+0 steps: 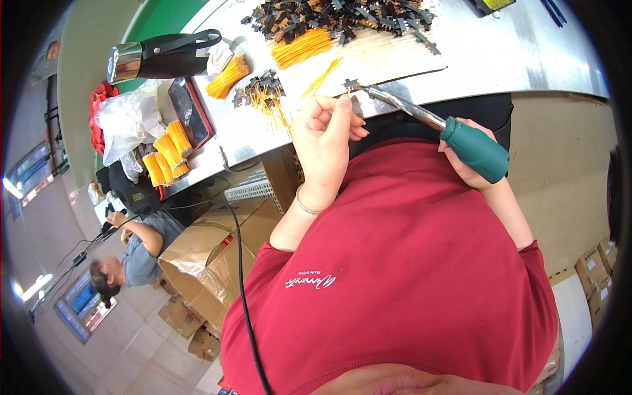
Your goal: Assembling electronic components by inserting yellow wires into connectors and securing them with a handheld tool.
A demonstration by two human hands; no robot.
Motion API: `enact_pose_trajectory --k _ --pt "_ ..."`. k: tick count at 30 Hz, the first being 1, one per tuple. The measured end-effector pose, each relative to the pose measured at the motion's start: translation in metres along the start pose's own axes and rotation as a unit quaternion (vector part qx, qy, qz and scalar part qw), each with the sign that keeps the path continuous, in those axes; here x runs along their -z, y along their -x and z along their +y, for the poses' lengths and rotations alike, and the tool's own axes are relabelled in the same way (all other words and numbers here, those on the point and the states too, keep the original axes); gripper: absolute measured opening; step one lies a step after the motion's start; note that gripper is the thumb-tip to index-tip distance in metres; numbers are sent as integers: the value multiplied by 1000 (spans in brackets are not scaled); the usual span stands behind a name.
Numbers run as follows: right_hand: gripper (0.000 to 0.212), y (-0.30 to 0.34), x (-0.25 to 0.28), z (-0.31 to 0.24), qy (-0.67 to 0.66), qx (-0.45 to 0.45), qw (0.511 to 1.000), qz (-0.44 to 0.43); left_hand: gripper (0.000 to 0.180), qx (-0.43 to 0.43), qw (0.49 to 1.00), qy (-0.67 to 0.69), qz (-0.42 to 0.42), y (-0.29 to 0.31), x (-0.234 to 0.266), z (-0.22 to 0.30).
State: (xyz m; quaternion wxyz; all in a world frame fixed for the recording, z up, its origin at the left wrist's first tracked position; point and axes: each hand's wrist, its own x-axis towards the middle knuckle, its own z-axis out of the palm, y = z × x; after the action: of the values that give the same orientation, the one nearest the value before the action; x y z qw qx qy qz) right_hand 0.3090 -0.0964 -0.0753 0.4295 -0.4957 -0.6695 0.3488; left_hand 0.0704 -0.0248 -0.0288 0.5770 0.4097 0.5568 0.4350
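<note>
My right hand [469, 155] is wrapped round the green handle of a soldering iron [454, 137]. Its metal barrel slants up to the left, and the tip ends beside a small black connector [351, 85] at the table's near edge. Just below that connector, my left hand [327, 135] is closed, thumb and forefinger pinched on what looks like a thin yellow wire, mostly hidden by the fingers. Left of this hand lie loose yellow wires [270, 108] with dark connectors [264, 85] among them. A few more yellow wires [322, 77] rest just beyond my fingers.
A big heap of black and brown connectors [342, 20] covers the table's far side, beside a yellow wire bundle [301, 49]. Leftward are a black flask [164, 56], a plastic bag [128, 118] and banded wire bundles [168, 153]. Cardboard boxes [210, 253] and another person [141, 243] are at left.
</note>
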Motion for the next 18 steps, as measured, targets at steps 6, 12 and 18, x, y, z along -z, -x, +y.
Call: enact_pose_trajectory --k 6,12,18 --pt "21 0 0 2 14 21 1000 2 14 -8 1000 2 1 0 0 0" --pt "20 1 1 4 13 34 999 7 14 -25 1000 1 -13 1 0 -2" --pt "20 3 -2 8 14 41 999 22 13 -18 1000 -11 -22 1 -2 0"
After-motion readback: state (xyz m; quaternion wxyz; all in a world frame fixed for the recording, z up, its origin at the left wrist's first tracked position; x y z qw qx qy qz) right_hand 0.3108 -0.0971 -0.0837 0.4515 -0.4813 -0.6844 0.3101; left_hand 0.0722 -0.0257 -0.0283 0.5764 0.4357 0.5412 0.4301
